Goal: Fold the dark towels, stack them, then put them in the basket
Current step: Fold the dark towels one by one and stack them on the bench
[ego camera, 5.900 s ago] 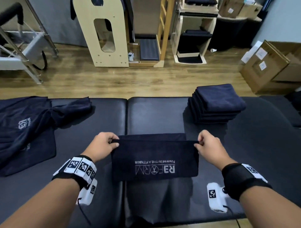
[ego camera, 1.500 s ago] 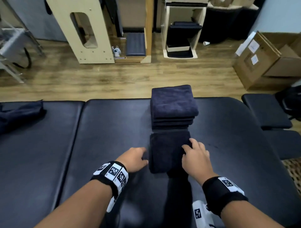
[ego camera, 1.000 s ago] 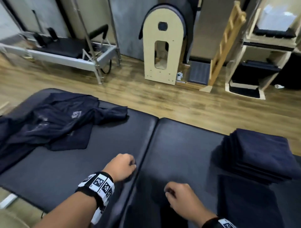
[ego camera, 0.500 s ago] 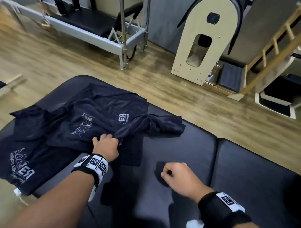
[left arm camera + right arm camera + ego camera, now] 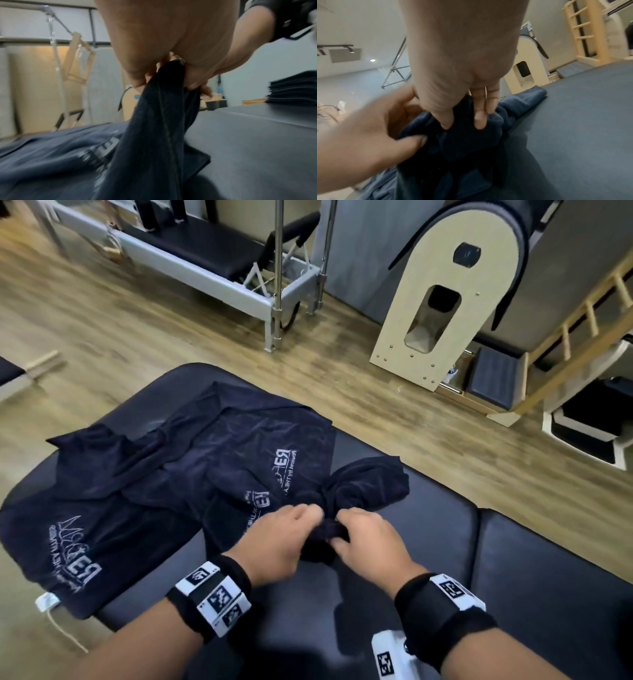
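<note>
Both your hands are on one dark towel (image 5: pixel 359 491), the bunched one at the right edge of the messy pile (image 5: pixel 164 484). Your left hand (image 5: pixel 277 546) and right hand (image 5: pixel 368 542) sit close together, almost touching, near you on the padded desk (image 5: pixel 445 559).

L grip: fingers curled tight round a fold of the towel, and the cloth hangs down from them in a long strip. R grip: thumb and fingers (image 5: pixel 480 121) pinch the same towel just beside the left hand. Both hands are closed on cloth, not flat.

Why so close? Prob. because the towel is all scrunched up, so you grab one spot first to pull it free from the others. It still lies partly on the pile, so the pull has to lift it up and toward you.

The rest of the pile lies spread out to the left & far side of the desk, with white logos showing. Those ones are not folded yet.

The folded stack (image 5: pixel 295 88) sits well apart to the right, seen only in the left wrist view. No basket shows in any view.

Next, I think, you'll need to slide your hands apart to find two corners, so the towel opens flat for folding.
</note>
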